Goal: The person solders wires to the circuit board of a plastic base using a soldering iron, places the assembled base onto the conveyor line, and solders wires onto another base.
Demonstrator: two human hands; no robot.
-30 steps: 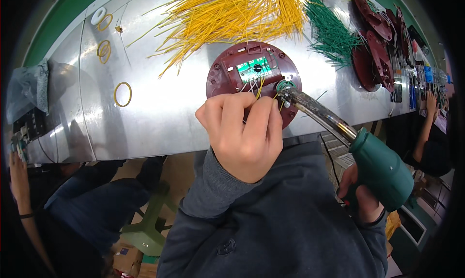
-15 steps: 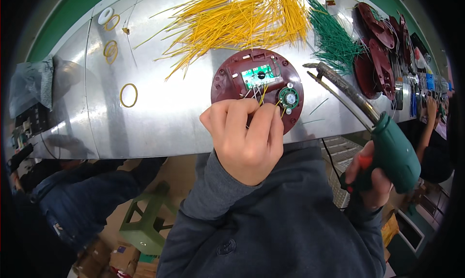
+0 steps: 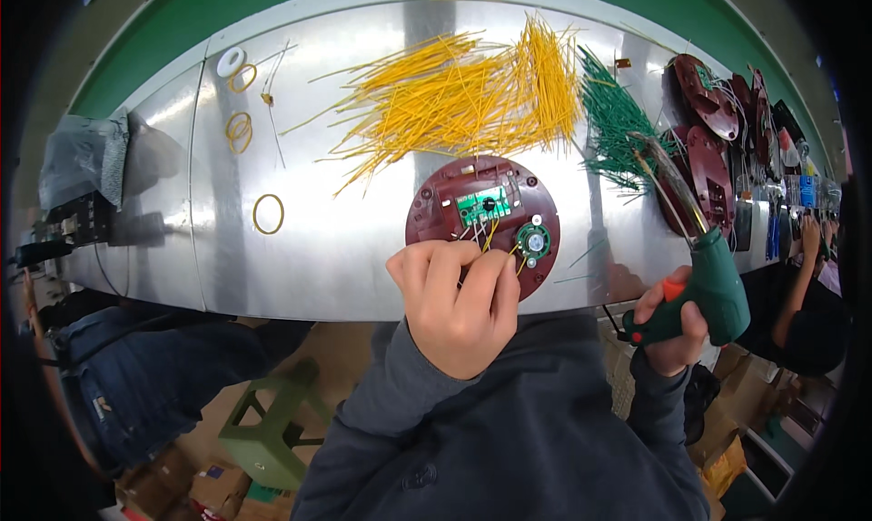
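My left hand is closed over the near part of a round maroon plastic housing at the table's front edge. Its bunched fingertips press down where thin wires run under them; what they pinch is hidden. On the housing sit a green circuit board and a small round speaker with a green rim. White and yellow wires lead from the board toward my fingers. In my right hand, a green soldering gun with a red trigger points up and away, its tip above the green wires.
Yellow wires lie piled beyond the housing, with green wires beside them. More maroon housings are stacked at the right. Rubber bands and a clear bag lie left. A green stool stands below; another person's arm shows far right.
The view has shifted, so the table sits lower in it. The soldering gun's tip has moved away from the housing, farther out to the right. My left hand stays closed on the housing.
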